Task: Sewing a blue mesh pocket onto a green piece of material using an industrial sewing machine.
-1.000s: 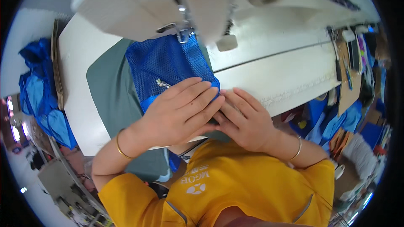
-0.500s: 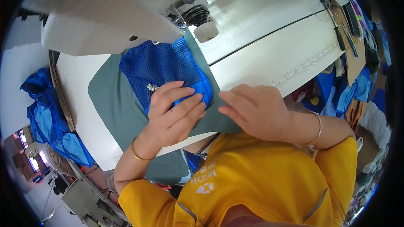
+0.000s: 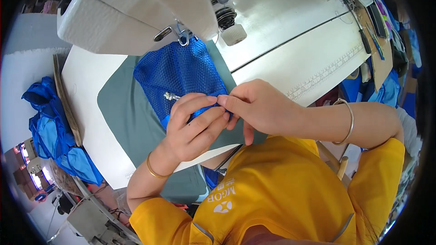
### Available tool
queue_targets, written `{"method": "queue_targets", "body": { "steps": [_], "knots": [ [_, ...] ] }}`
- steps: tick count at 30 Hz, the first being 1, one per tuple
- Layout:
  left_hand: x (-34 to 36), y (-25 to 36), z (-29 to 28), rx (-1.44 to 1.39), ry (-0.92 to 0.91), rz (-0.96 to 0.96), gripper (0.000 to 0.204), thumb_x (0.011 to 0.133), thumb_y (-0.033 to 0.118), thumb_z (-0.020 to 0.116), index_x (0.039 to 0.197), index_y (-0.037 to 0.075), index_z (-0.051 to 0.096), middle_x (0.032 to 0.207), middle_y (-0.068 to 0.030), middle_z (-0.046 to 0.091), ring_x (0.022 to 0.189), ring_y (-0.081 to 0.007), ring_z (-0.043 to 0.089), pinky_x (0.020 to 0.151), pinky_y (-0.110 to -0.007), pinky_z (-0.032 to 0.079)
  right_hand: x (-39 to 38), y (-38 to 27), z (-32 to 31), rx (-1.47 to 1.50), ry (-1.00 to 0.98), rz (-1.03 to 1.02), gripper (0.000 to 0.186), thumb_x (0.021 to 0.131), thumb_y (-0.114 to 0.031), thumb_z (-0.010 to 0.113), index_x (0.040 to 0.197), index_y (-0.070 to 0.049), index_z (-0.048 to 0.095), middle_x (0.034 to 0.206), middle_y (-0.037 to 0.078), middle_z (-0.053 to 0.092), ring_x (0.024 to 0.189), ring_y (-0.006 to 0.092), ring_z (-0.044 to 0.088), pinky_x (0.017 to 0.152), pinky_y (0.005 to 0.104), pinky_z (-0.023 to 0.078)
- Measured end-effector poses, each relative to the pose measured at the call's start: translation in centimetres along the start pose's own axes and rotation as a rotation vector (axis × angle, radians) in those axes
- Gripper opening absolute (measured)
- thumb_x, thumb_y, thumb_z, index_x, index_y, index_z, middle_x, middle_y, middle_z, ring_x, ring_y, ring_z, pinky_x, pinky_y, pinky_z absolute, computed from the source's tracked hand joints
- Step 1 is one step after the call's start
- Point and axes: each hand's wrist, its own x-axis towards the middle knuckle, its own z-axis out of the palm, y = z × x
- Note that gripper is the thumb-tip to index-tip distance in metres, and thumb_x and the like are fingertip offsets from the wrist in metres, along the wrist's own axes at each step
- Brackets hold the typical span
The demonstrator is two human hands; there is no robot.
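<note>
Blue mesh fabric [image 3: 175,70] lies over a larger piece of grey-green fabric [image 3: 122,100] on the white sewing table. Its far edge runs in under the head of a sewing machine [image 3: 136,13]. My left hand [image 3: 193,124] rests on the near part of the mesh, fingers bent over its blue edge. With thumb and forefinger, my right hand [image 3: 256,104] pinches that same edge beside my left fingertips. A small whitish knotted cord [image 3: 171,96] shows on the mesh next to my left hand. What lies beneath my left fingers is hidden.
A printed ruler scale [image 3: 331,70] runs along the table's right front edge. Tools, among them a black-handled one [image 3: 364,41], lie at the far right on a brown board [image 3: 383,68]. Blue fabric pieces [image 3: 50,122] hang beyond the left edge.
My right hand has moved left onto the blue edge and now pinches it. My left hand stays on the mesh. The whole view has shifted slightly, showing more of the machine head.
</note>
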Motion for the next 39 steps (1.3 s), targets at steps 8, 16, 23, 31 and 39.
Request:
{"method": "queue_targets", "body": {
  "steps": [8, 16, 23, 31, 39],
  "knots": [
    [-0.4, 0.0, 0.4, 0.009, 0.077, 0.042, 0.026, 0.063, 0.0, 0.087, 0.087, 0.002, 0.076, 0.099, -0.01, 0.06, 0.1, -0.0287, 0.064, 0.081, -0.044, 0.059, -0.7, 0.3, 0.8, 0.0, 0.225, -0.126, 0.025, 0.099, -0.016, 0.063, 0.095, 0.008, 0.059, 0.072, 0.014, 0.069, 0.051, 0.0184, 0.068, 0.047, 0.031, 0.051],
    [0.6, 0.2, -0.3, 0.079, -0.002, -0.109, 0.04, 0.072, 0.021, 0.086, 0.104, 0.0, 0.072, 0.111, -0.0138, 0.065, 0.099, -0.032, 0.063, 0.086, -0.044, 0.053, 0.4, 0.8, 0.6, -0.028, 0.118, -0.158, 0.038, 0.102, -0.017, 0.054, 0.069, 0.002, 0.059, 0.055, 0.011, 0.061, 0.045, 0.02, 0.065, 0.045, 0.0329, 0.048],
    [1.5, 0.0, -0.6, 0.064, -0.164, -0.276, 0.055, 0.076, 0.04, 0.082, 0.109, -0.001, 0.069, 0.121, -0.0157, 0.069, 0.108, -0.0327, 0.064, 0.086, -0.041, 0.047, 0.6, 0.5, -0.3, -0.046, 0.012, 0.007, 0.037, 0.106, -0.026, 0.053, 0.075, -0.006, 0.057, 0.058, 0.001, 0.057, 0.045, 0.0105, 0.059, 0.042, 0.0246, 0.041],
    [1.5, -0.2, -0.7, -0.014, -0.221, -0.297, 0.054, 0.081, 0.041, 0.078, 0.114, -0.001, 0.07, 0.128, -0.0155, 0.07, 0.114, -0.0322, 0.065, 0.094, -0.041, 0.046, 0.6, 0.4, -0.1, -0.071, 0.048, 0.039, 0.039, 0.104, -0.021, 0.047, 0.073, 0.001, 0.059, 0.057, 0.01, 0.061, 0.044, 0.0199, 0.063, 0.044, 0.0341, 0.047],
    [1.8, -0.8, -0.8, -0.023, -0.275, -0.286, 0.055, 0.08, 0.039, 0.078, 0.117, -0.001, 0.07, 0.13, -0.0156, 0.069, 0.112, -0.0311, 0.066, 0.093, -0.042, 0.045, 0.2, 0.5, -0.6, -0.42, 0.002, -0.128, 0.028, 0.1, -0.02, 0.054, 0.081, -0.001, 0.061, 0.066, 0.01, 0.062, 0.057, 0.0241, 0.066, 0.051, 0.0363, 0.051]
  ]
}}
